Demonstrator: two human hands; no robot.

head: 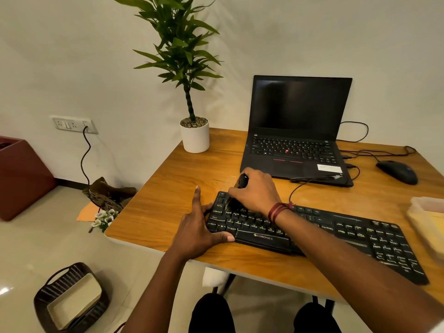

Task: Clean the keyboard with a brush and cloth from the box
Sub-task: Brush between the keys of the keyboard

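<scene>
1. We see a black wired keyboard with "ZEBRONICS" printed under the space bar [360,234]. It lies slanted on the near part of the brown wooden table [156,207], its left end farther from us than its right end.
2. L hand [199,229]: lies flat on the table w/ fingers straight, resting against the keyboard's left end, thumb along its near edge. It holds nothing.
3. R hand [254,191]: fingers curled tight round a brush w/ a dark handle [242,180], handle top sticking out above the fist. The bristles meet the keys at the keyboard's far-left corner; that end is blurred.
4. Pale see-thru plastic box [426,205]: at the table's right edge, just beyond the keyboard's right end. Sth yellowish lies in it, too blurred to name.
5. Far side of the table: an open black laptop [300,131] w/ a dark screen, a black mouse [397,171] to its right, and a green plant in a white pot [194,135] at the far-left corner.
6. On the floor, near left: a dark woven basket [69,299].
</scene>
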